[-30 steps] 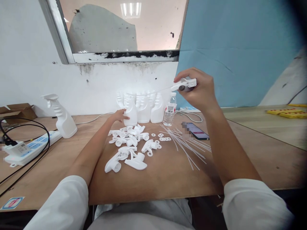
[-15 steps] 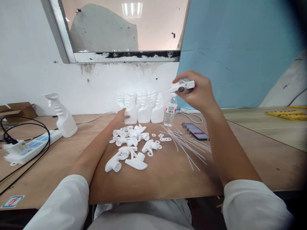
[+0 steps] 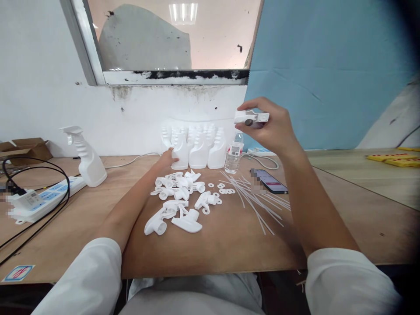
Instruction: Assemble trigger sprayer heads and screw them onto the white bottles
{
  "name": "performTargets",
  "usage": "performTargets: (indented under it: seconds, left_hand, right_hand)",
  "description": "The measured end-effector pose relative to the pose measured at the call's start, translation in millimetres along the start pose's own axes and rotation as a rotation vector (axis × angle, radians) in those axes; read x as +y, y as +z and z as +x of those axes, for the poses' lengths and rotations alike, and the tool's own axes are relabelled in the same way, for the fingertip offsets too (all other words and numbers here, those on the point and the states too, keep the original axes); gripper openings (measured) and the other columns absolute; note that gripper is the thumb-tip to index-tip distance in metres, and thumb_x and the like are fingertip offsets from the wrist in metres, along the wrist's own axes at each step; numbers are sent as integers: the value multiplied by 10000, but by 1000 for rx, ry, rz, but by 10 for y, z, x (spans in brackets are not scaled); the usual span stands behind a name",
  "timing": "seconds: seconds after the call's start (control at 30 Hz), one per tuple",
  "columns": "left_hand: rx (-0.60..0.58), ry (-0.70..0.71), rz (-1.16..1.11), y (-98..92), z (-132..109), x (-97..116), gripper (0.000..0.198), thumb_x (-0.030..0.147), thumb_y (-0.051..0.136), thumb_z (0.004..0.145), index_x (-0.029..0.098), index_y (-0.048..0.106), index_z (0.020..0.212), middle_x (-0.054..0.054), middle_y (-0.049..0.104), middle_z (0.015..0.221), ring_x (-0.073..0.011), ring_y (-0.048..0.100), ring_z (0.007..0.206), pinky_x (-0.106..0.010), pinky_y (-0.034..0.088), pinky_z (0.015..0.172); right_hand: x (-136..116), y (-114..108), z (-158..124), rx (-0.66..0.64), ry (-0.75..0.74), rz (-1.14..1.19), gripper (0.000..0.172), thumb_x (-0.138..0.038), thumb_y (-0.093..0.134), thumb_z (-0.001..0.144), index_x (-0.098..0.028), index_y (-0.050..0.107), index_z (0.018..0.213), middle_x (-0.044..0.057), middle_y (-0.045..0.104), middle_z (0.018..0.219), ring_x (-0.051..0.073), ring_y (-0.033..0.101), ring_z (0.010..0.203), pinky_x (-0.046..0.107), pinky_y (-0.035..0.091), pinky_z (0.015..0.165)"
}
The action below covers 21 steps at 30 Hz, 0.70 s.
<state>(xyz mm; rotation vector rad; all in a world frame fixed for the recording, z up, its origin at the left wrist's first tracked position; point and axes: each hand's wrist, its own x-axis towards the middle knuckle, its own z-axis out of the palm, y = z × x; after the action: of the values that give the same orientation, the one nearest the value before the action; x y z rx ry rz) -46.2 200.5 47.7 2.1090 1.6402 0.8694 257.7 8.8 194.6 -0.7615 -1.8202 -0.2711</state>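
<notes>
My right hand [image 3: 274, 124] is raised over the back right of the group, closed around a white spray trigger head [image 3: 251, 117]. From the head a thin white tube [image 3: 203, 121] runs left, above the bottle tops. My left hand [image 3: 169, 158] reaches to the back and grips the low left side of a white spray bottle [image 3: 180, 151], which stands upright without a head. Part of that hand's grip is hidden. Nearer to me lies a pile of loose white trigger heads [image 3: 177, 186], beside small white ring washers [image 3: 226, 191] and scattered thin tubes [image 3: 254, 199].
More headless white bottles [image 3: 198, 153] stand against the wall. Right of them are a water bottle [image 3: 232, 159] and a phone [image 3: 269, 180]. An assembled spray bottle [image 3: 90, 162] stands at left near a power strip [image 3: 49, 199] with black cables. A cardboard box [image 3: 24, 151] lies behind.
The trigger head in my right hand has tilted slightly, and its tube's far end has risen from in front of the bottle necks to above them. My left hand stays at the bottle.
</notes>
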Motion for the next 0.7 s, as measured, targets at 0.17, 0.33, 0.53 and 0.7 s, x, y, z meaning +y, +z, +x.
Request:
performTargets:
  seconds: [0.17, 0.33, 0.53, 0.7]
  left_hand:
    - [-50, -50, 13, -136, -17, 26, 733, 300, 738, 784, 156, 387, 1411, -174, 605, 1271, -242, 678, 915, -249, 555, 576]
    - [42, -32, 18, -335, -64, 147, 659, 326, 749, 754, 143, 472, 1323, -175, 601, 1262, -250, 670, 936, -292, 567, 661]
    - [317, 136, -21, -758, -143, 499, 476, 328, 623, 840, 157, 495, 1266, -121, 601, 1221, -195, 641, 930, -302, 537, 775]
    - [487, 488, -124, -984, -542, 1040, 337, 310, 576, 876, 167, 532, 1178, -77, 634, 1108, -149, 634, 887, -260, 522, 752]
  right_hand:
    - [-2, 0, -5, 18, 35, -32, 244, -314, 748, 763, -255, 665, 985, 33, 674, 1024, 187, 604, 766, 326, 460, 611]
    - [79, 17, -6, 52, 56, -45, 323, -362, 769, 724, -214, 678, 996, 14, 638, 804, 165, 573, 670, 320, 442, 597]
    - [91, 23, 10, 53, 59, -163, 210, -364, 778, 710, -200, 670, 784, 15, 628, 715, 158, 532, 634, 311, 401, 573]
    - [39, 46, 10, 1, 52, -242, 244, -424, 766, 733, -229, 618, 725, 22, 588, 664, 177, 497, 605, 326, 349, 537]
